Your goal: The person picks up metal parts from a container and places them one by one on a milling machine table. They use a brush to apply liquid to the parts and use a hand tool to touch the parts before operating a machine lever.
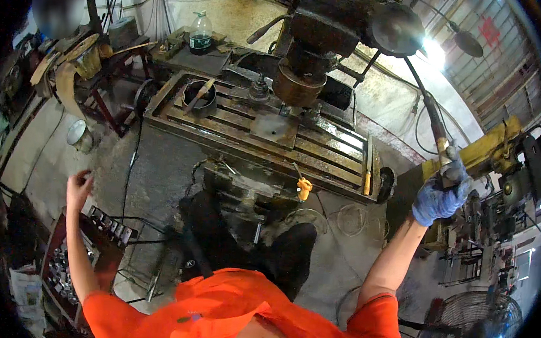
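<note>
My right hand (440,195), in a blue-grey work glove, is raised at the right and closed round the end of a long machine lever (433,117). The lever slopes up to the head of a drilling or milling machine (313,35). Bare and loosely curled, my left hand (79,189) hangs out to the left with nothing visible in it. Beneath the machine's spindle (283,110), a flat metal plate (273,129) with a small hole lies on the slotted worktable (217,128). The spindle tip is above the plate; contact cannot be made out.
A round pot (207,106) with a brush and a yellow-handled tool (367,182) lie on the worktable. A yellow-orange handle (304,188) sticks out at its front. At left are a metal can (80,136) and a rack of metal parts (111,226). A fan (478,312) stands lower right.
</note>
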Demonstrator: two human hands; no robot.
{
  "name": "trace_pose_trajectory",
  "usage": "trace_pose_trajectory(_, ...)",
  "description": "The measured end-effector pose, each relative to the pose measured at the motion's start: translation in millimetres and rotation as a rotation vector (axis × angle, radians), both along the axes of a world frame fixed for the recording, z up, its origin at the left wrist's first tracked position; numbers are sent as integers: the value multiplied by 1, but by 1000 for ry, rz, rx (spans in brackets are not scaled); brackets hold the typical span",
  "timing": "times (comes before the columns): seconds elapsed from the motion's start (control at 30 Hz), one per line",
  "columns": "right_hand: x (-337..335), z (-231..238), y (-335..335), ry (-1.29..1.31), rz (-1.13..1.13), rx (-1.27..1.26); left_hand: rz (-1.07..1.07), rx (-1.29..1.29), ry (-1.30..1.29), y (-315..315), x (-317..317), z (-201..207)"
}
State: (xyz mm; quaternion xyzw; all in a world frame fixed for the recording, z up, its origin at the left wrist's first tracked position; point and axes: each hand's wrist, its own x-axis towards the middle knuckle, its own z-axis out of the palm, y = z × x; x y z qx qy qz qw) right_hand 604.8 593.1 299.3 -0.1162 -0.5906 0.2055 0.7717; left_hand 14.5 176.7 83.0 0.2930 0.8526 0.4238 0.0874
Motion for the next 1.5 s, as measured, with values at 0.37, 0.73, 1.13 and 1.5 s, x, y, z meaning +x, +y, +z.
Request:
trace_pose_trajectory(0.37,2,39,6,-67,-116,87,171,15,175,-112,-22,-32)
trace_pose_trajectory(0.73,60,138,62,-628,-1434,852,-36,154,-18,16,19,22)
trace_pose_trajectory(1.13,45,150,73,-886,-1292,515,-558,209,-314,257,167,42)
trace_pose_trajectory(1.5,71,-222,-79,-353,-71,-922,-654,267,-661,380,214,23)
